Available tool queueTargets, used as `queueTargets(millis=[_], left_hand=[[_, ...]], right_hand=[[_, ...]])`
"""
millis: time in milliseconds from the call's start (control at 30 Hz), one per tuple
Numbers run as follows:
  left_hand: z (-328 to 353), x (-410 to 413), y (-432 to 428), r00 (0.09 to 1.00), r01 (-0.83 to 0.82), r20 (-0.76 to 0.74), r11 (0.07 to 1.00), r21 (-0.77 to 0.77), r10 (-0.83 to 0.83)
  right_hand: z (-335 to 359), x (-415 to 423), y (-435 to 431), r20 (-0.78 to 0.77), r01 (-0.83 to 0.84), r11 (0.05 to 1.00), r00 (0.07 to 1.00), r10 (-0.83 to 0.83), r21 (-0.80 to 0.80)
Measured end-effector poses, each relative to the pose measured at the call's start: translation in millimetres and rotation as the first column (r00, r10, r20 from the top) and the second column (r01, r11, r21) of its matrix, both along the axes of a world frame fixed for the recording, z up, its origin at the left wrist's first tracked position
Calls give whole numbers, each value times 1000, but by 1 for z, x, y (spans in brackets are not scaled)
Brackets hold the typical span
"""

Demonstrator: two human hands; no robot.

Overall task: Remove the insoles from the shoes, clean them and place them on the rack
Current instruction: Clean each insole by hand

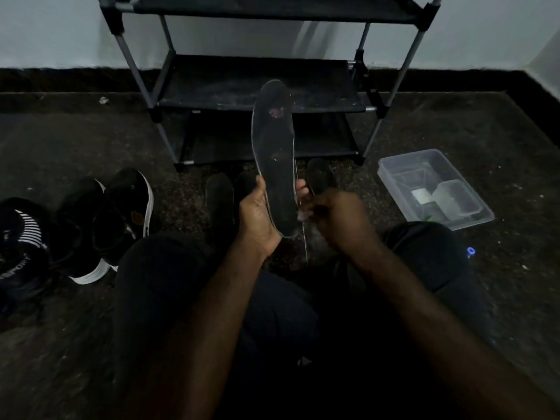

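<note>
The left hand point(257, 213) grips the heel end of a dark insole point(274, 153), thumb on one edge and fingers wrapped behind. It holds the insole upright with the toe pointing away, probably so the whole top face is turned toward the person for wiping. The insole is thin, flat and long, with a pale rim and a scuffed, worn patch near the toe.

The right hand point(333, 216) sits just beside the heel edge with its fingers curled. Something pale and blurred shows at its fingertips, and it cannot be told whether it is holding anything.

Beyond both hands, other dark insoles point(219, 195) lie on the speckled floor. Past those stands the rack point(212, 83), with metal tubes and dusty black fabric shelves. Black shoes point(121, 219) with white soles wait left of the left hand. A clear plastic tub point(391, 165) sits right of the right hand.
</note>
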State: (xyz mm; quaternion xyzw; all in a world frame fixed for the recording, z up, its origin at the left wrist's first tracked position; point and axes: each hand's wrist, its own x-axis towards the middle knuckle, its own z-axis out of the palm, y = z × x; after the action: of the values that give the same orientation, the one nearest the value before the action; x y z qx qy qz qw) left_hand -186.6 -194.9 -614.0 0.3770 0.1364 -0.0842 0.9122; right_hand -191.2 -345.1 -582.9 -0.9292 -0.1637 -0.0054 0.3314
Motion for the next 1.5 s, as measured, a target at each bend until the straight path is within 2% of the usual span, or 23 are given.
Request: queueTargets(millis=[67, 133, 267, 467, 633, 667, 767, 833, 967, 1067, 1167, 1233, 1333, 1500], left_hand=[[0, 0, -1, 1000, -9, 19, 1000, -13, 9], [2, 0, -1, 1000, -17, 18, 999, -33, 18], [0, 2, -3, 1000, -10, -2, 1000, -3, 10], [-3, 1, 2, 998, -59, -30, 998, -19, 58], [3, 1, -8, 999, -38, -35, 998, -40, 37], [3, 1, -7, 998, -42, -37, 998, -40, 41], [3, 2, 0, 998, -62, -33, 998, -24, 61], [3, 2, 0, 997, -71, -25, 997, -16, 71], [6, 4, -4, 996, -78, -41, 996, -44, 76], [3, 5, -1, 992, -115, -65, 993, -39, 112], [2, 4, -1, 990, -135, -57, 990, -41, 132], [6, 3, -4, 994, -104, -48, 993, -47, 102], [6, 2, -8, 997, -69, -47, 998, -11, 69], [6, 2, -3, 993, -107, -57, 994, 4, 107]], right_hand=[[6, 3, -7, 120, 184, 980, 974, -192, 78], [7, 4, -3, 121, 236, 955, 958, -260, 182], [0, -7, 27, 96, 125, 959, 983, -153, 253], [-6, -28, 45, 82, -55, 984, 996, 41, 171], [-2, 1, 26, 128, 158, 986, 978, -164, 56], [-2, 0, 26, 100, 132, 989, 985, -139, 73], [-2, -19, 31, -7, -71, 988, 997, 73, 135], [-1, -25, 31, -3, -120, 980, 993, 122, 161], [0, -9, 26, -18, 72, 991, 997, -70, 115], [-2, -14, 32, -102, 44, 987, 994, -29, 155], [-5, -25, 36, -114, -24, 974, 992, 51, 227], [-9, -18, 32, -103, 51, 959, 994, -23, 278], [-13, -10, 29, -80, 167, 957, 985, -152, 236], [-12, -28, 39, -184, 73, 943, 983, -13, 326]])
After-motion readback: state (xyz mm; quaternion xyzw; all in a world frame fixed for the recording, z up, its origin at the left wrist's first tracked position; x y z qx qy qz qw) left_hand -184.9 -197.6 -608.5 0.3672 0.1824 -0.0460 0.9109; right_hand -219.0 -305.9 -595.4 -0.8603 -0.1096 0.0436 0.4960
